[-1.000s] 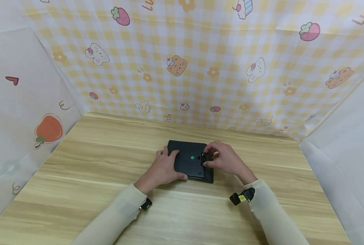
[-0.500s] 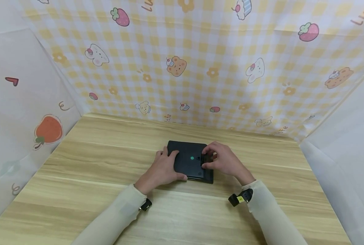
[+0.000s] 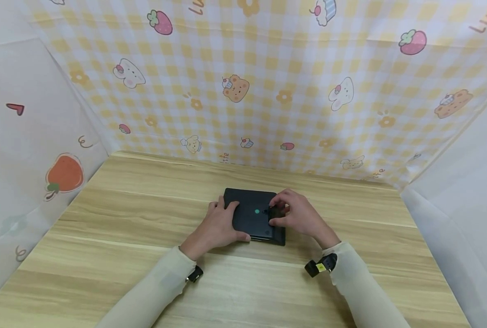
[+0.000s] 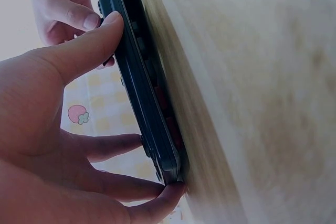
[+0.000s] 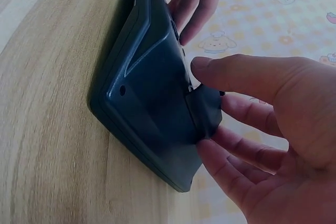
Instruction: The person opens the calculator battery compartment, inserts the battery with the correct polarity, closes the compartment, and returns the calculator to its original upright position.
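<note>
A black calculator (image 3: 246, 218) lies face down on the wooden table, keys downward; its dark and red keys (image 4: 160, 97) show along the underside in the left wrist view. My left hand (image 3: 222, 224) grips its left part, thumb on the near edge and fingers across the back and far edge. At the right end of the back, my right hand (image 3: 298, 212) pinches a small black battery cover (image 5: 206, 109) between thumb and fingers. The cover stands against the battery opening, partly raised from the back. Fingers and cover hide the inside of the opening.
The wooden table (image 3: 145, 191) runs back to a yellow checked cloth (image 3: 260, 118) with cartoon prints. White cloth walls (image 3: 34, 136) stand at both sides. A black wrist device (image 3: 321, 265) is strapped over the right sleeve.
My right hand has moved slightly left with the battery cover, bringing it against the opening. The compartment inside, visible one second ago, is now covered. My left hand and the calculator stay put.
</note>
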Action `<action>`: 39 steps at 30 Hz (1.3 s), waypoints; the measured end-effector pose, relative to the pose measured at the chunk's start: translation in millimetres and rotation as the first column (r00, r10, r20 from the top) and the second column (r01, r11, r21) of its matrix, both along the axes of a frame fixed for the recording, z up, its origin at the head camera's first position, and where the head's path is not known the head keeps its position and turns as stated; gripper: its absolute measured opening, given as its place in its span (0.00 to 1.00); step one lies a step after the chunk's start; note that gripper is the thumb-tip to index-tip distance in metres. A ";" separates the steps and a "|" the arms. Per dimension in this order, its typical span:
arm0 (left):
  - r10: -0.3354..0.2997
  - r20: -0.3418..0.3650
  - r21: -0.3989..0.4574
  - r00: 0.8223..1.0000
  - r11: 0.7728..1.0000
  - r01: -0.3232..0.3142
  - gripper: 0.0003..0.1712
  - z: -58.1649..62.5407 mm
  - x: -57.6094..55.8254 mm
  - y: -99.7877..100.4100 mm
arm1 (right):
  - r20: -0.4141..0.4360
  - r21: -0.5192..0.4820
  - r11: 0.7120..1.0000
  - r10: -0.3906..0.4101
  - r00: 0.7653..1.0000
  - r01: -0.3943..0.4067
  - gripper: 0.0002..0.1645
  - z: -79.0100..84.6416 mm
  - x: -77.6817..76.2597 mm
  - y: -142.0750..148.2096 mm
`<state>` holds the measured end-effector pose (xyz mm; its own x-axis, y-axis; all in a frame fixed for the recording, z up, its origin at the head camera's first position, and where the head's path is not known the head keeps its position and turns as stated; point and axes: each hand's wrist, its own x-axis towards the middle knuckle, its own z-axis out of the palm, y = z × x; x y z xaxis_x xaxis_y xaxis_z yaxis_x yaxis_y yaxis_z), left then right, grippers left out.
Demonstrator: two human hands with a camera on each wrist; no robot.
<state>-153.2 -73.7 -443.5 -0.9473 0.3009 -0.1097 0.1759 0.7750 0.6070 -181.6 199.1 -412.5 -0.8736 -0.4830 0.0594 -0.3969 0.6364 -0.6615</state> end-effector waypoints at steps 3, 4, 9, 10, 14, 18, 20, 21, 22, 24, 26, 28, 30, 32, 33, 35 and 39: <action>-0.007 0.015 -0.020 1.000 1.000 0.007 0.61 13.5 5.0 1.4 | -0.006 0.015 1.000 -0.003 1.000 0.003 0.22 -0.3 0.1 -0.9; -0.008 0.019 -0.020 1.000 1.000 0.009 0.61 17.8 6.9 1.7 | -0.009 0.022 1.000 -0.006 1.000 0.006 0.22 -0.4 0.2 -1.3; -0.001 0.001 -0.008 1.000 1.000 0.001 0.63 -0.4 -0.5 0.6 | -0.016 0.045 0.999 -0.014 1.000 0.014 0.22 -0.1 0.4 -2.9; 0.002 -0.005 0.001 1.000 1.000 -0.002 0.63 -7.1 -3.3 0.1 | -0.016 0.048 0.999 -0.016 1.000 0.017 0.22 -0.3 0.4 -3.1; 0.014 -0.002 0.028 1.000 1.000 -0.014 0.67 -24.5 -11.6 -1.9 | -0.016 0.050 0.999 -0.018 1.000 0.019 0.22 0.2 0.6 -3.8; 0.017 0.009 0.038 1.000 0.999 -0.017 0.66 -22.0 -10.8 -1.7 | -0.025 0.058 0.998 -0.018 1.000 0.019 0.22 0.1 0.5 -3.8; 0.016 0.005 0.036 1.000 0.999 -0.016 0.65 -22.3 -10.9 -1.2 | -0.028 0.060 0.998 -0.019 0.999 0.021 0.22 -0.5 0.1 -3.7; 0.016 0.003 0.035 1.000 0.999 -0.016 0.65 -22.2 -10.8 -1.0 | -0.030 0.059 0.998 -0.020 0.999 0.021 0.22 -0.9 -0.2 -3.7; 0.017 0.001 0.034 1.000 0.999 -0.017 0.65 -21.6 -10.4 -0.8 | -0.033 0.059 0.998 -0.019 0.999 0.021 0.22 -1.2 -0.5 -3.6; 0.015 -0.007 0.031 1.000 0.999 -0.015 0.65 -19.9 -9.3 -0.5 | -0.031 0.058 0.998 -0.022 0.999 0.024 0.23 -1.7 -0.7 -3.8; 0.008 -0.008 0.015 1.000 1.000 -0.008 0.65 -15.6 -7.8 -0.4 | -0.029 0.058 0.998 -0.026 0.999 0.028 0.23 -2.0 -0.7 -4.0; 0.006 -0.013 0.013 1.000 1.000 -0.005 0.65 -14.1 -6.8 -0.6 | -0.029 0.059 0.998 -0.029 0.999 0.031 0.23 -2.1 -0.3 -3.9; 0.000 -0.016 0.005 1.000 1.000 0.000 0.66 -14.1 -6.5 -0.9 | -0.030 0.057 0.998 -0.034 0.999 0.036 0.23 -2.4 0.2 -4.1; 0.003 -0.016 0.015 1.000 1.000 -0.003 0.66 -16.6 -7.3 -1.0 | -0.035 0.054 0.998 -0.037 0.999 0.039 0.23 -2.7 0.7 -4.2; 0.007 -0.015 0.025 1.000 1.000 -0.007 0.66 -19.0 -7.9 -1.1 | -0.038 0.053 0.998 -0.040 0.998 0.042 0.22 -2.9 1.0 -4.2; 0.011 -0.009 0.026 1.000 1.000 -0.010 0.66 -21.6 -9.2 -1.0 | -0.045 0.051 0.998 -0.044 0.998 0.046 0.22 -3.4 1.4 -4.6; 0.014 -0.008 0.024 1.000 1.000 -0.014 0.66 -25.5 -10.7 -1.2 | -0.051 0.053 0.997 -0.055 0.997 0.058 0.22 -4.3 2.7 -5.4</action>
